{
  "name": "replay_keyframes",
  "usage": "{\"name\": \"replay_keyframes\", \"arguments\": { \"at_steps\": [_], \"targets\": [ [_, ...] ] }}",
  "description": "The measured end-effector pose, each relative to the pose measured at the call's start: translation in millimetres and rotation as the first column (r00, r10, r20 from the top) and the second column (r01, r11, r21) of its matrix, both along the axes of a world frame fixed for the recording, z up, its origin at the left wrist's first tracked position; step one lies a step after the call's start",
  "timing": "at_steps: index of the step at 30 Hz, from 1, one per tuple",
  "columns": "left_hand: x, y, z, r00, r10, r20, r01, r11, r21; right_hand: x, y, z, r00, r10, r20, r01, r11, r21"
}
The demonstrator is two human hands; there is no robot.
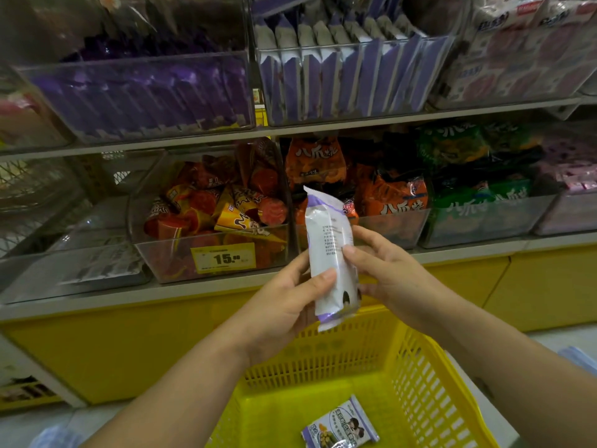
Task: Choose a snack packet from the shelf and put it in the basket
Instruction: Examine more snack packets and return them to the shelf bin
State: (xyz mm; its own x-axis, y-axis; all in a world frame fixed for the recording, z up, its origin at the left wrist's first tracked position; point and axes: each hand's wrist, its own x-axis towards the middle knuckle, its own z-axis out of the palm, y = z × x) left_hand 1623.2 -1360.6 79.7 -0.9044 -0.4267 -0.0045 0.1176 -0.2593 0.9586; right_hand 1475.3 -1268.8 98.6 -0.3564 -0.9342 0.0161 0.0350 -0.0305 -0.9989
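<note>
Left hand (284,305) and right hand (391,279) grip white-purple packet (326,240) (upright) — above yellow basket (420,367).

Price tag (223,258) on clear bin (211,236)

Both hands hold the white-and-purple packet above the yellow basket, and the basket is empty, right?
No, the yellow basket is not empty: the head view shows one small packet on its floor. The left hand and right hand do hold the white-and-purple packet above it.

White-purple snack pkt (329,253) upright, held above yellow basket (420,367), near shelf (290,130).
</note>
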Motion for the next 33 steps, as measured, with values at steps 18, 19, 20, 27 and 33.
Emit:
{"name": "replay_keyframes", "arguments": {
  "at_steps": [18,19,20,27,33],
  "targets": [
    [3.2,-15.3,2.8,0.955,0.292,-0.059,-0.287,0.954,0.084,0.1,10.6,8.8,0.899,0.053,-0.435,-0.090,0.994,-0.065],
    [4.0,-18.4,3.4,0.949,0.308,-0.067,-0.299,0.947,0.119,-3.0,11.3,10.6,0.911,0.037,-0.411,-0.064,0.997,-0.052],
    [4.8,-21.8,4.1,0.943,0.324,-0.076,-0.309,0.938,0.158,-6.0,12.1,12.3,0.924,0.013,-0.381,-0.032,0.999,-0.042],
    [8.6,-34.7,7.3,0.922,0.373,-0.102,-0.330,0.896,0.296,-13.2,14.9,14.5,0.999,0.002,-0.035,-0.005,0.998,-0.066],
    [7.6,-33.6,5.8,0.922,0.383,-0.057,-0.358,0.899,0.252,-9.5,12.9,12.8,0.990,-0.012,0.139,0.026,0.994,-0.103]
  ]
}}
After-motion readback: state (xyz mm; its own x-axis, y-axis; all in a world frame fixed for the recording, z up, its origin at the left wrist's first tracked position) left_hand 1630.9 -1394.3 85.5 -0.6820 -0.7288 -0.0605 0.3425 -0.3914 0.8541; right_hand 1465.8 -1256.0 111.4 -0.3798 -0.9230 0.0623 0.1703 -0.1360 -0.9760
